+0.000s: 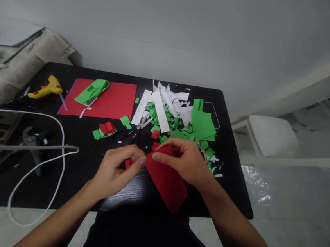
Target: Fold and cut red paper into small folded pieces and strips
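Observation:
A red sheet of paper [168, 182] hangs slanted over the front part of the black table, its upper end between my hands. My right hand [183, 159] pinches its top edge between thumb and fingers. At its upper left corner, my left hand [121, 168] closes thumb and forefinger on the paper. Small red paper pieces [128, 163] show beside the left fingers, partly hidden. Just beyond the hands lie scissors [139, 128] with blades apart, next to a little stack of red and green squares [107, 128].
White paper strips [160, 109] and green paper scraps [203, 125] are heaped at the back right of the black table [89, 170]. Red sheets [117, 100] bear folded green paper [93, 91]. A yellow glue gun [50, 88], pliers [33, 143] and a white cable [61, 159] lie left.

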Available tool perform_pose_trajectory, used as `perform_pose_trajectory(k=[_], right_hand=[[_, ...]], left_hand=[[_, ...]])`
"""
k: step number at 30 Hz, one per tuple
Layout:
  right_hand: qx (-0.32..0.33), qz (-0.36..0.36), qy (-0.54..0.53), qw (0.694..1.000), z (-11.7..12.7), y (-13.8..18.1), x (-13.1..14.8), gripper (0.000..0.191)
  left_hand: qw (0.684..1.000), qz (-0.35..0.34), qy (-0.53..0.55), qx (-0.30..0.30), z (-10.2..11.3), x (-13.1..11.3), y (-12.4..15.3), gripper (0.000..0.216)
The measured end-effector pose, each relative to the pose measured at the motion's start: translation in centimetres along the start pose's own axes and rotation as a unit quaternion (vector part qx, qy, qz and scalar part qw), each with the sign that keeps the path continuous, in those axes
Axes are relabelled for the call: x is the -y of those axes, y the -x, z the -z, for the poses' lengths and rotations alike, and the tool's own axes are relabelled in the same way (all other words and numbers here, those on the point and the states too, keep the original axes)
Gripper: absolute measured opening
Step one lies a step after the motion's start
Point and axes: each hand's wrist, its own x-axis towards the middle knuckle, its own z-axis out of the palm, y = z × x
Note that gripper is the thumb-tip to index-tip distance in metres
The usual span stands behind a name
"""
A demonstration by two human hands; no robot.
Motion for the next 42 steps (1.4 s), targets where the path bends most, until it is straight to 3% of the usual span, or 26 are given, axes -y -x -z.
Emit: perform_pose_trajectory(k=[4,18,22,29,35,38,42], right_hand=[[-0.008,-0.027,-0.011,1.000,0.6,-0.1,0.0,0.024],[-0.002,0.004,-0.018,1.000,-0.4,-0.9,-2.2,0.044],[-0.025,0.029,-0.002,0.999,-0.9,-1.0,-2.8,0.041],[0.023,-0.011,0.023,0.999,-0.4,-0.9,-3.6,0.035],[0.011,0.003,0.099,0.995,-0.5,-0.8,-4.3,0.025],[0.037,0.013,0.126,0.991,-1.4,-0.7,-4.9,0.022],[0.085,0.019,0.161,0.983,-3.1,-0.5,-5.5,0.020]], left_hand=[[1.000,0.017,0.006,-0.023,0.1,0.3,0.5,0.019],[0.997,0.060,-0.014,-0.050,-0.6,1.0,2.5,0.022],[0.996,0.076,-0.021,-0.053,-0.7,1.3,3.0,0.021],[0.989,0.124,0.005,-0.084,-0.7,1.7,4.0,0.023],[0.987,0.152,0.027,-0.035,0.1,2.6,5.0,0.025],[0.985,0.173,0.031,-0.004,0.4,2.8,5.0,0.017],[0.971,0.231,0.048,0.026,-0.4,2.8,5.2,0.025]])
